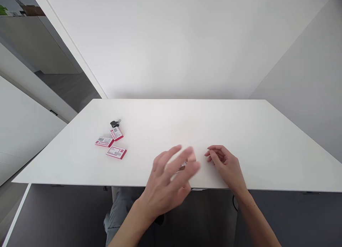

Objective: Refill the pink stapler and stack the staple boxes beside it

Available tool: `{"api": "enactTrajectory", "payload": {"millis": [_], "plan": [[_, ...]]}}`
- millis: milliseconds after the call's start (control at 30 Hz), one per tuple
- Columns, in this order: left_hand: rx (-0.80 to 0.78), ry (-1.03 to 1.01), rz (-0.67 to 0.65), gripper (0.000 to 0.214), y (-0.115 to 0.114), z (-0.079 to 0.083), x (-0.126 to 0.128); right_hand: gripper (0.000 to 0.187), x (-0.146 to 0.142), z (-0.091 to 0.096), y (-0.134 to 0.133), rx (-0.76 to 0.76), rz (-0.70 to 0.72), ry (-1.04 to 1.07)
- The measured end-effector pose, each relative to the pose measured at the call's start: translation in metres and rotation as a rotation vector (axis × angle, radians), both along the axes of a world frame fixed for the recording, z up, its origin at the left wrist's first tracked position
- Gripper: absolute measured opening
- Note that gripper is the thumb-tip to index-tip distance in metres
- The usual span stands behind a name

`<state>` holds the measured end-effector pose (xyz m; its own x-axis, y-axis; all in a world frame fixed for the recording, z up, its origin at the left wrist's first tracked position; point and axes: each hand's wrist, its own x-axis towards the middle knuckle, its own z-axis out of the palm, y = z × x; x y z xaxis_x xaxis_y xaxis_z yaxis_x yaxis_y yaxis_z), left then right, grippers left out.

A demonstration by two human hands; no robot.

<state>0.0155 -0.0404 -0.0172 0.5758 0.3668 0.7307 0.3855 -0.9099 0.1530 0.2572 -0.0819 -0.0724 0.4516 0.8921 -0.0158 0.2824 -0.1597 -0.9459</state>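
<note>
My left hand (168, 179) hovers over the front of the table, its fingers spread and blurred by motion. Behind those fingers a small white and brownish thing (183, 167) shows only in part; its kind cannot be made out, nor whether the hand touches it. To the right, my right hand (227, 163) rests at the tabletop with loosely curled fingers, the thumb a little apart from them. Nothing is visible in it.
On the left of the white table (240, 125) lie three small flat red and white boxes (116, 152) with printed labels. A small black stapler-like item (115, 123) touches the rearmost box. A white wall (176, 44) rises behind the table.
</note>
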Motion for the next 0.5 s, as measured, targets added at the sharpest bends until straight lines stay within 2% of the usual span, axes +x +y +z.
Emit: {"api": "enactTrajectory", "payload": {"millis": [100, 200, 333, 500], "plan": [[0.029, 0.248, -0.073, 0.072, 0.005, 0.018, 0.009, 0.028, 0.000, 0.001, 0.000, 0.011, 0.000, 0.001], [0.003, 0.318, -0.079, 0.067, 0.012, 0.023, 0.012, 0.030, 0.000, 0.000, 0.001, 0.024, 0.006, -0.001], [-0.017, 0.254, -0.063, 0.060, 0.019, 0.014, 0.002, 0.029, 0.001, -0.001, 0.001, 0.027, 0.018, 0.000], [-0.117, 0.196, -0.003, 0.064, 0.020, -0.006, -0.019, 0.028, 0.000, -0.001, 0.000, 0.012, 0.008, 0.001]]}}
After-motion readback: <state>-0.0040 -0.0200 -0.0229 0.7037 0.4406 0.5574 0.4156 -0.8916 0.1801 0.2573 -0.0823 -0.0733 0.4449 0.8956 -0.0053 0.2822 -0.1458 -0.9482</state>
